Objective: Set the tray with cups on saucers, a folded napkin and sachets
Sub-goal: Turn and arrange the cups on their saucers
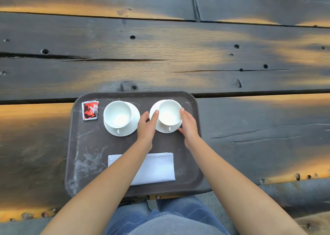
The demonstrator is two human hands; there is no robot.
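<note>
Head view of a dark brown tray [89, 142] lying at the near edge of a weathered plank table [160, 56], its near rim overhanging slightly towards the person's jeans [169, 217].

Far row of the tray, from left to right: a small stack of red, black and white sachets [90, 110] in the far left corner; the left cup [117, 114], white and empty, standing upright on the left saucer [136, 117] with its handle turned to the near side; the right cup [168, 113], also white, empty and upright, on the right saucer [175, 127], handle likewise to the near side. The two saucers stand just beside each other without touching.

Near row: a white napkin [157, 168] folded to a flat rectangle, lying along the near rim and partly covered by the left forearm.

Both hands flank the right cup. The left hand [147, 126] lies with fingers nearly straight and holds nothing; one fingertip reaches over the left edge of the right saucer and touches the side of the cup, the thumb spread to the left. The right hand [189, 126] curves round the right edge of the right saucer, a fingertip up by the cup's rim and the thumb at the saucer's near right edge.
</note>
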